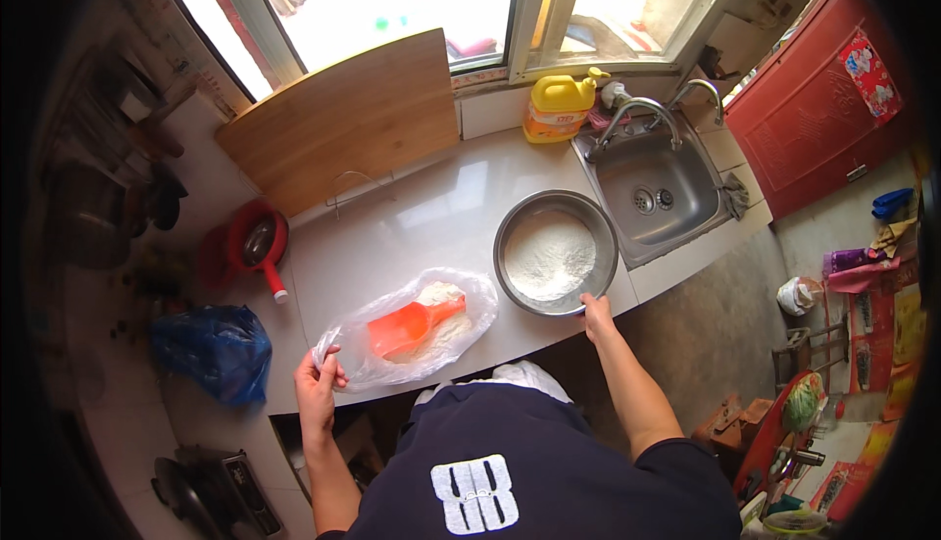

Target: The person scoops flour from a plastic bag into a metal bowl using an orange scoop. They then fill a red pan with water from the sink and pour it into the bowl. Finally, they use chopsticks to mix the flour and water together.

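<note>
My left hand [318, 386] pinches the gathered edge of a clear plastic bag [478, 312] lying on the white countertop. Inside the bag, an orange scoop [403, 328] rests on white flour [448, 334]. At the right, my right hand [597, 317] grips the near rim of a round metal basin [507, 275]. A heap of white flour [553, 253] covers much of the basin's bottom. The basin stands on the counter beside the sink, apart from the scoop.
A stainless steel sink [691, 214] with a curved faucet [647, 103] adjoins the basin. Behind stand a yellow pump jug [559, 110] and a large wooden board [353, 121]. To the left are a red-handled ladle [273, 275], a blue plastic bag [213, 352] and a black stove [220, 492].
</note>
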### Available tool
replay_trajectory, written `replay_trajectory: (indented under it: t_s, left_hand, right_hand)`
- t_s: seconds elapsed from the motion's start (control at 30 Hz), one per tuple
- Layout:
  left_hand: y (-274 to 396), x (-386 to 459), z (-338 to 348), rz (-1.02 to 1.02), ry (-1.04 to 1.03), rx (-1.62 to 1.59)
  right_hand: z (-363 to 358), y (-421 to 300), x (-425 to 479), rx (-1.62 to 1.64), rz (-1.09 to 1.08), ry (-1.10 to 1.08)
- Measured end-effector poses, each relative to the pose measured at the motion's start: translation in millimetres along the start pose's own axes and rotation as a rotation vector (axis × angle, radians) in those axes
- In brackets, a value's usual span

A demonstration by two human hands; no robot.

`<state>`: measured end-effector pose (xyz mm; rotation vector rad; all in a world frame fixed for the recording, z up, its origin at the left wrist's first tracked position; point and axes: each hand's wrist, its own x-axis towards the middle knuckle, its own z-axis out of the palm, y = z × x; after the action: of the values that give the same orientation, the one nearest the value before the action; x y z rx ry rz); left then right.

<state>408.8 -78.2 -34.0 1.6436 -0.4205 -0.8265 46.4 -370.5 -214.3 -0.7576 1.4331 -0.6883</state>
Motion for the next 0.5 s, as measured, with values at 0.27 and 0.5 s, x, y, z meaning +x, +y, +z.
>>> replay_trajectory:
  t_s: [0.27, 0.5]
  left_hand:
    - [-3.3, -1.3, 1.1, -0.009, 0.008, -0.008]
    - [-11.2, -10.2, -2.5, -0.031, 0.059, -0.058]
  right_hand:
    - [7.6, -3.2, 3.0, -0.05, 0.138, -0.078]
    - [53.6, -76.7, -40.1, -0.873, -1.016, 0.405]
